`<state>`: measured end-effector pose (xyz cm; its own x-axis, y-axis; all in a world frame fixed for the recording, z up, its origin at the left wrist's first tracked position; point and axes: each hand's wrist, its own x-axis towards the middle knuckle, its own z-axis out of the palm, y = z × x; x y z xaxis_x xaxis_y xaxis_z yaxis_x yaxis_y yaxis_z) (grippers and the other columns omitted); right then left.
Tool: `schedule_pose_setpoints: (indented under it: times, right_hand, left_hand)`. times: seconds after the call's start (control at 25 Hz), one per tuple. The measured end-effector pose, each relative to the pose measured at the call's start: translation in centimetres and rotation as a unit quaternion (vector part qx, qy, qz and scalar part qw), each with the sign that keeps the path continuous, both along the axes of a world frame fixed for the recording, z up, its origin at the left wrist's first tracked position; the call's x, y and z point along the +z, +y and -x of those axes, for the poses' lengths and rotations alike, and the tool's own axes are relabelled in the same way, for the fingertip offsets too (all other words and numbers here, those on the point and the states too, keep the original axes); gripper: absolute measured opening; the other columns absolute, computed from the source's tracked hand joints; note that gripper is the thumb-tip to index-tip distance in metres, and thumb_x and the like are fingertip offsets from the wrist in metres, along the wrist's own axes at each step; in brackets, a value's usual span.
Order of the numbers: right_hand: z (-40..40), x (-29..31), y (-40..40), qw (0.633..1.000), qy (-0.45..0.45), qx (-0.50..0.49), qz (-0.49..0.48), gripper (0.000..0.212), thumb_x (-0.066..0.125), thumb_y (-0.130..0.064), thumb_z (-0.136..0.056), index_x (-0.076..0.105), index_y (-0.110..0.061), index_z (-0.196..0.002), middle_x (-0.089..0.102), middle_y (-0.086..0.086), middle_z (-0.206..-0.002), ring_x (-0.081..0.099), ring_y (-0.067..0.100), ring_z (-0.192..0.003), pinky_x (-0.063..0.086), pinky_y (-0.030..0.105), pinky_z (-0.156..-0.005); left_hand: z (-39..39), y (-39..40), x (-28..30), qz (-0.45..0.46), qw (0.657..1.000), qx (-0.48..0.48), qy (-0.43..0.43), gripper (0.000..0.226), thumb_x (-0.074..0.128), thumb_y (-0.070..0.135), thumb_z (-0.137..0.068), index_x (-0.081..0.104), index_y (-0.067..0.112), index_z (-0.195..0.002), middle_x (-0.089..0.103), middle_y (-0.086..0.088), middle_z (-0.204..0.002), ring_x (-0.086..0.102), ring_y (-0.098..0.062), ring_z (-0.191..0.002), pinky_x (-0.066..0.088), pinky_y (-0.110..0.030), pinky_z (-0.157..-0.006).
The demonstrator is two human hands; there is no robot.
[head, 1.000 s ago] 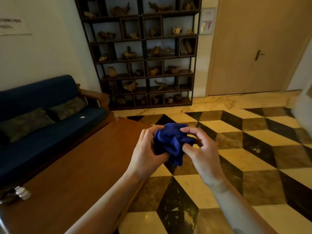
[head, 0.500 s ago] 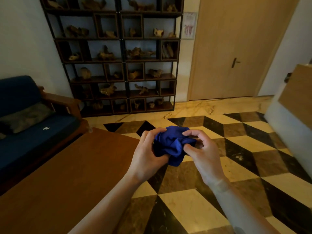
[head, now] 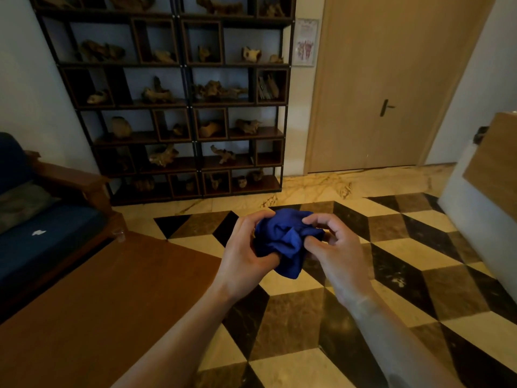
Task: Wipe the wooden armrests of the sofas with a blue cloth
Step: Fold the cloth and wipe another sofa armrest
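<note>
A crumpled blue cloth [head: 284, 239] is bunched between both hands in front of me, above the floor. My left hand [head: 244, 253] grips its left side with thumb and fingers. My right hand [head: 331, 249] pinches its right side. A blue sofa [head: 42, 242] stands at the far left, and its wooden armrest [head: 70, 176] runs along its near end, well apart from the cloth.
A brown wooden table [head: 98, 298] fills the lower left, with a small clear glass [head: 120, 236] on its far corner. A dark shelf unit [head: 179, 107] with driftwood pieces lines the back wall beside a closed door [head: 386, 88]. A white counter with a wood panel [head: 486, 197] stands at right. Checkered tile floor lies ahead.
My view has swung to the right, so the sofa has slid toward the left edge and the counter has come in at right. Both hands keep hold of the cloth and work its folds.
</note>
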<state>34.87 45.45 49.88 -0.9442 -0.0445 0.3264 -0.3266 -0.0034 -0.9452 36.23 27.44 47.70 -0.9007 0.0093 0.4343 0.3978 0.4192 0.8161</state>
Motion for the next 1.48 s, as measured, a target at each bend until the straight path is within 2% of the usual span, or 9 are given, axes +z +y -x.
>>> schedule_pose_setpoints:
  times: [0.16, 0.28, 0.4, 0.64, 0.8, 0.92, 1.04, 1.24, 1.48]
  right_hand:
    - [8.2, 0.7, 2.2, 0.999, 0.012, 0.029, -0.015, 0.032, 0.064, 0.006, -0.083, 0.067, -0.021, -0.098, 0.064, -0.01, -0.105, 0.064, 0.003, -0.094, 0.057, 0.023, -0.066]
    - [14.1, 1.5, 3.5, 0.998, 0.009, 0.06, -0.019, 0.03, 0.063, 0.006, -0.083, 0.067, -0.02, -0.098, 0.063, -0.007, -0.106, 0.063, 0.003, -0.096, 0.055, 0.02, -0.066]
    - [19.7, 1.7, 3.8, 0.996, 0.014, 0.087, -0.026, 0.029, 0.064, 0.003, -0.083, 0.066, -0.022, -0.097, 0.064, -0.003, -0.108, 0.063, 0.011, -0.102, 0.058, 0.027, -0.072]
    - [28.8, 0.3, 0.5, 0.991, 0.0, 0.126, -0.041, 0.03, 0.066, -0.002, -0.083, 0.065, -0.029, -0.095, 0.063, -0.002, -0.107, 0.062, 0.019, -0.104, 0.059, 0.041, -0.081]
    - [34.9, -0.3, -4.1, 0.99, 0.003, 0.134, -0.04, 0.031, 0.066, -0.002, -0.082, 0.065, -0.03, -0.093, 0.063, -0.005, -0.103, 0.062, 0.019, -0.102, 0.057, 0.037, -0.08]
    - [39.7, 0.2, -8.0, 0.989, 0.009, 0.141, -0.039, 0.031, 0.066, -0.001, -0.081, 0.066, -0.03, -0.092, 0.064, -0.008, -0.103, 0.064, 0.017, -0.101, 0.059, 0.043, -0.079]
    - [43.9, 1.2, -11.8, 0.989, 0.015, 0.145, -0.023, 0.031, 0.066, 0.002, -0.081, 0.066, -0.027, -0.092, 0.064, -0.007, -0.102, 0.065, 0.017, -0.099, 0.061, 0.041, -0.073]
    - [49.2, 1.9, -16.7, 0.988, 0.033, 0.147, -0.035, 0.029, 0.066, 0.001, -0.082, 0.065, -0.026, -0.094, 0.063, -0.011, -0.101, 0.063, 0.013, -0.101, 0.06, 0.044, -0.076]
    - [54.7, 1.5, -22.5, 0.985, 0.046, 0.166, -0.026, 0.029, 0.066, -0.002, -0.082, 0.064, -0.028, -0.095, 0.064, -0.012, -0.101, 0.062, 0.016, -0.101, 0.057, 0.039, -0.078]
  left_hand:
    - [7.3, 2.4, 0.3, -0.021, 1.0, 0.022, 0.006, 0.072, 0.075, 0.016, -0.076, 0.042, 0.062, -0.12, 0.049, 0.009, -0.129, 0.054, -0.011, -0.115, 0.054, -0.038, -0.095]
    - [12.1, 3.8, 1.1, -0.038, 0.998, 0.044, 0.002, 0.067, 0.071, 0.021, -0.074, 0.043, 0.062, -0.12, 0.049, 0.007, -0.13, 0.054, -0.013, -0.116, 0.054, -0.041, -0.095]
    - [16.6, 4.3, 0.9, -0.047, 0.996, 0.07, -0.001, 0.068, 0.072, 0.02, -0.076, 0.043, 0.058, -0.124, 0.049, 0.007, -0.13, 0.055, -0.012, -0.116, 0.054, -0.042, -0.095]
    - [23.8, 1.5, 0.0, -0.038, 0.993, 0.113, 0.004, 0.069, 0.075, 0.014, -0.081, 0.044, 0.057, -0.125, 0.049, 0.008, -0.127, 0.055, -0.008, -0.113, 0.054, -0.038, -0.095]
    - [29.6, -2.6, -0.9, -0.046, 0.991, 0.127, 0.009, 0.062, 0.071, 0.032, -0.076, 0.044, 0.057, -0.126, 0.049, 0.007, -0.128, 0.056, -0.013, -0.117, 0.054, -0.044, -0.095]
    - [34.6, -6.6, -0.9, -0.045, 0.99, 0.134, 0.017, 0.061, 0.069, 0.038, -0.074, 0.044, 0.055, -0.127, 0.05, 0.006, -0.128, 0.057, -0.016, -0.117, 0.055, -0.045, -0.095]
    - [39.1, -10.7, 0.0, -0.04, 0.99, 0.134, 0.03, 0.061, 0.07, 0.035, -0.076, 0.045, 0.054, -0.128, 0.049, 0.008, -0.128, 0.057, -0.015, -0.116, 0.056, -0.044, -0.093]
    - [44.4, -15.6, 0.6, -0.03, 0.989, 0.144, 0.034, 0.062, 0.071, 0.035, -0.077, 0.044, 0.054, -0.13, 0.047, 0.01, -0.127, 0.058, -0.016, -0.114, 0.057, -0.045, -0.089]
    - [48.1, -20.6, 1.7, 0.02, 0.976, 0.209, 0.051, 0.064, 0.075, 0.018, -0.083, 0.044, 0.041, -0.134, 0.049, 0.006, -0.121, 0.057, -0.009, -0.102, 0.055, -0.032, -0.086]
